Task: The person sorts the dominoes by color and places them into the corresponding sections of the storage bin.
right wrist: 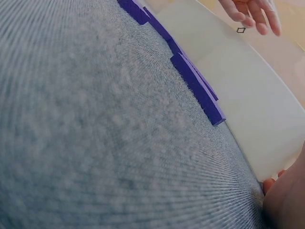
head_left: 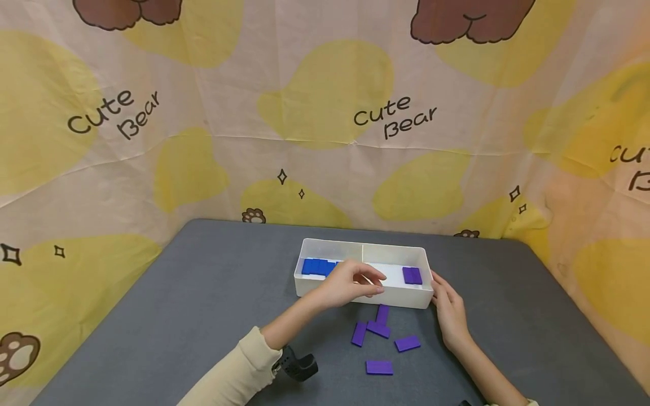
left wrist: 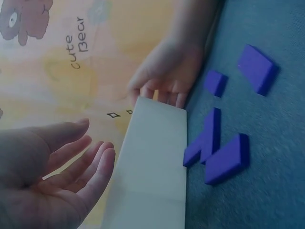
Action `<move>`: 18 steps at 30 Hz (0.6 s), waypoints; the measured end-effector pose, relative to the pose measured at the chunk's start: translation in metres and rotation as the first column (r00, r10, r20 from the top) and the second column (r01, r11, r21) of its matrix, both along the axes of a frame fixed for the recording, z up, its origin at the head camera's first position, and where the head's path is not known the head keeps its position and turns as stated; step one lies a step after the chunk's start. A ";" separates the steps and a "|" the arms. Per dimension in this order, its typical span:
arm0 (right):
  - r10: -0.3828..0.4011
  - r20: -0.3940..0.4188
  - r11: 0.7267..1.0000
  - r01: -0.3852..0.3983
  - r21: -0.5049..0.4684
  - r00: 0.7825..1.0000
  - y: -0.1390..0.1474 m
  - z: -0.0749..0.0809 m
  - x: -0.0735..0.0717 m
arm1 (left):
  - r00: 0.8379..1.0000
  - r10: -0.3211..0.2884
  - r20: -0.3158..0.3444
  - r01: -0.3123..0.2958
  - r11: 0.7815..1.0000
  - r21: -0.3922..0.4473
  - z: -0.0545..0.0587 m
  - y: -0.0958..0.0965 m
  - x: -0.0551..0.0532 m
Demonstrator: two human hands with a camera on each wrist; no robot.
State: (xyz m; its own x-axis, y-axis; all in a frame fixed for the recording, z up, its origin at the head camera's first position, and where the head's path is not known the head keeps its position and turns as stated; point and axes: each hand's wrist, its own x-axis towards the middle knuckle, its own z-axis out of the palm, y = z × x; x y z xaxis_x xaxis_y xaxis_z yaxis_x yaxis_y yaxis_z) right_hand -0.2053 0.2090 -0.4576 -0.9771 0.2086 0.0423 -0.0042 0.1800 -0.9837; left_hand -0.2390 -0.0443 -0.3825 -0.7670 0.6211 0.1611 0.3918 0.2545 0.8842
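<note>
A white two-compartment box [head_left: 396, 295] stands on the table. My left hand [head_left: 350, 283] is over its front wall near the middle, fingers loosely bent and thumb apart, with nothing between them. My right hand [head_left: 449, 310] rests at the box's right end, its extended fingers against the end wall. Blue tiles [head_left: 316, 267] lie in the left compartment, partly hidden by my left hand. Two purple tiles [head_left: 412, 276] lie side by side at the right end of the right compartment. In the left wrist view, loose purple tiles [left wrist: 227, 160] lie beside the box's outer wall [left wrist: 152, 162].
Several purple tiles are scattered on the grey table [head_left: 228, 293] in front of the box, including a single tile [head_left: 379, 367] nearest me and another tile [head_left: 408, 344] toward the right. A printed cloth [head_left: 320, 113] hangs behind the table. A black wrist strap [head_left: 299, 365] circles my left forearm.
</note>
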 end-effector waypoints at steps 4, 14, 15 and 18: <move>-0.005 -0.006 1.000 0.005 -0.010 1.000 0.001 0.000 -0.001 | 1.000 -0.021 0.000 0.021 0.999 -0.027 -0.004 -0.007 0.003; -0.003 0.006 1.000 0.003 -0.020 1.000 0.000 0.000 -0.002 | 0.996 -0.076 0.043 0.078 0.995 -0.059 -0.022 -0.023 0.009; 0.000 0.007 1.000 0.000 -0.021 1.000 0.000 0.001 -0.002 | 0.996 -0.078 0.049 0.081 0.995 -0.058 -0.024 -0.024 0.010; 0.004 0.012 1.000 -0.004 -0.021 1.000 0.001 0.001 -0.002 | 0.995 -0.086 0.056 0.089 0.995 -0.049 -0.031 -0.027 0.011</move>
State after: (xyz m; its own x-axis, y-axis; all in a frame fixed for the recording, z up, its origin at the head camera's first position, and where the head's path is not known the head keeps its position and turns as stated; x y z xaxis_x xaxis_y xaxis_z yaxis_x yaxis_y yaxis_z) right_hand -0.2068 0.2096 -0.4568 -0.9783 0.2055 0.0261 0.0071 0.1591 -0.9872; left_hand -0.2283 -0.0711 -0.4136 -0.7158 0.6928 0.0872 0.3672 0.2671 0.8910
